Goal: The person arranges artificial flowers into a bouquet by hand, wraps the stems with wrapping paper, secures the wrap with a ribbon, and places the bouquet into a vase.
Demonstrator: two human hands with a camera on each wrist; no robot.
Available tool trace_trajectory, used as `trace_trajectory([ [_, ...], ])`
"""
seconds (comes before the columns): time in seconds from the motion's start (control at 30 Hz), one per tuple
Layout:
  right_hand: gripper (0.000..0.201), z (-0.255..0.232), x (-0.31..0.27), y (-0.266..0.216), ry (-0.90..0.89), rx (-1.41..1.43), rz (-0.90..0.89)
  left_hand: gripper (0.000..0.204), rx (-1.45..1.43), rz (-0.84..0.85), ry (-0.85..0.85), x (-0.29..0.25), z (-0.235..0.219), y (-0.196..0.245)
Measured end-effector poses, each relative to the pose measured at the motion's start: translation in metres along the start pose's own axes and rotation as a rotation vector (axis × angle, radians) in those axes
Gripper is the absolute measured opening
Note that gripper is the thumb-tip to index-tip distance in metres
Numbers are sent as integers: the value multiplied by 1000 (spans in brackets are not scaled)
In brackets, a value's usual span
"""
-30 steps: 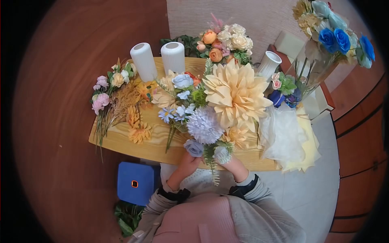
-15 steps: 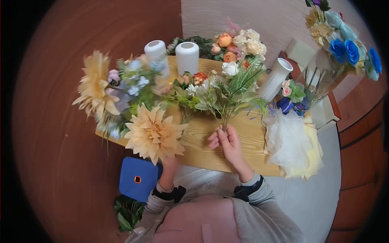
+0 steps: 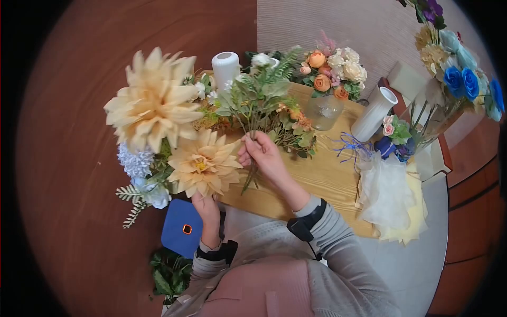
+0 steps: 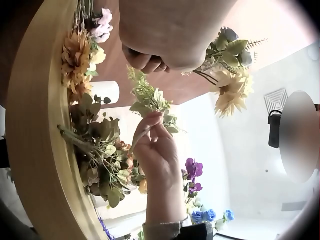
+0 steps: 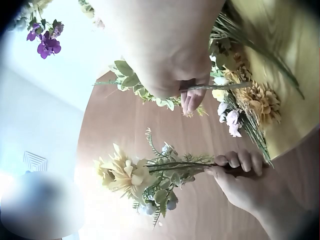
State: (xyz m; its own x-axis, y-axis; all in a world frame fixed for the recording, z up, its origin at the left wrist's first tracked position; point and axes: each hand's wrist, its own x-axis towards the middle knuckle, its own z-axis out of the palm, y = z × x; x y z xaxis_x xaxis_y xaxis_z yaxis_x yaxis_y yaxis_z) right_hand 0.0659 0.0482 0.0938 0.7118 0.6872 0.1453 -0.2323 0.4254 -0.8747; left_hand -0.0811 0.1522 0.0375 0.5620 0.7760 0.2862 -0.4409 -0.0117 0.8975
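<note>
My left hand grips the stems of an artificial bouquet held at the table's left front. Two large cream dahlias stand out in it, with a pale blue pompom flower and fern fronds. In the right wrist view its stems run into the curled left fingers. My right hand pinches the thin stem of a green leafy spray with a white bloom at its top, close beside the bouquet. The left wrist view shows that spray upright above the right thumb and fingertips.
On the wooden table lie orange-flowered leafy stems, blue ribbon strands and white netting. White vases and a glass vase with peach roses stand behind. A blue stool is at the lower left.
The bouquet, first held at the table's centre, has swung to the left in my left hand. My right hand took the leafy spray by its stem and has brought it left, beside the bouquet.
</note>
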Motion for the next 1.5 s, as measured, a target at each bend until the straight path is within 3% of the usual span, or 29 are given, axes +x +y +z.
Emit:
trace_trajectory([
  [0.13, 20, 17, 14, 7, -75, 26, 50, 13, -77, 36, 135, 5, -5, -4],
  [0.2, 22, 27, 23, 9, -94, 27, 50, 15, -29, 61, -5, 7, -10, 2],
  [0.27, 25, 24, 28, 18, -111, 28, 52, 16, 31, 79, 0, 9, -13, -3],
  [0.33, 37, 2, 36, 48, -149, -710, 2, 18, 90, 101, 13, 10, -15, -1],
  [0.37, 46, -5, 34, 59, -176, -800, -294, 20, 166, 50, 4, 10, -10, 4],
  [0.47, 46, 23, -14, 0, -288, -774, -146, 26, 255, -58, -5, 8, -3, 8],
  [0.5, 44, 32, -25, -21, -259, -798, 118, 27, 356, -14, -60, 8, 0, 7],
  [0.53, 44, 30, -27, -13, -263, -803, 126, 29, 457, 29, -121, 8, 5, 6],
  [0.6, 44, 23, -29, 10, -255, -521, -131, 30, 478, 19, -149, 2, 19, 7],
  [0.63, 38, 21, -29, 16, -268, -305, -86, 30, 456, 12, -210, 0, 25, 7],
  [0.67, 38, 15, -30, 18, -266, -308, -84, 30, 435, 7, -270, -3, 29, 8],
  [0.73, 28, 4, -31, 17, -128, -392, 84, 28, 464, -20, -289, -6, 34, 10],
  [0.8, 20, -4, -32, 26, -141, -280, -19, 27, 497, -50, -305, -9, 36, 4],
  [0.87, 15, -11, -35, 30, 30, -268, -70, 24, 379, 261, -241, -7, 36, -15],
  [0.93, 15, -19, -38, 21, 24, -353, -81, 23, 302, 227, -167, -8, 37, -8],
  [1.0, 14, -22, -45, 14, 48, -167, -33, 22, 227, 187, -95, -10, 34, 5],
  [1.1, 14, -32, -54, 17, 93, -146, -65, 22, 387, 136, -36, -4, 18, 15],
  [1.17, 13, -36, -58, 11, 146, -159, -59, 20, 422, 310, 91, 6, 5, 5],
  [1.2, 13, -36, -61, 7, 147, -159, -59, 20, 423, 309, 91, 12, 5, 10],
  [1.27, 12, -37, -67, 2, 202, -122, -26, 19, 653, 390, 158, 29, 10, 25],
  [1.37, 12, -44, -75, -1, 211, -169, -60, 17, 721, 542, 161, 54, 9, 18],
  [1.47, 12, -46, -84, -1, 224, -194, -101, 18, 821, 588, 104, 67, 11, 13],
  [1.5, 12, -45, -87, -5, 225, -212, -110, 17, 860, 502, 94, 67, 12, 10],
])
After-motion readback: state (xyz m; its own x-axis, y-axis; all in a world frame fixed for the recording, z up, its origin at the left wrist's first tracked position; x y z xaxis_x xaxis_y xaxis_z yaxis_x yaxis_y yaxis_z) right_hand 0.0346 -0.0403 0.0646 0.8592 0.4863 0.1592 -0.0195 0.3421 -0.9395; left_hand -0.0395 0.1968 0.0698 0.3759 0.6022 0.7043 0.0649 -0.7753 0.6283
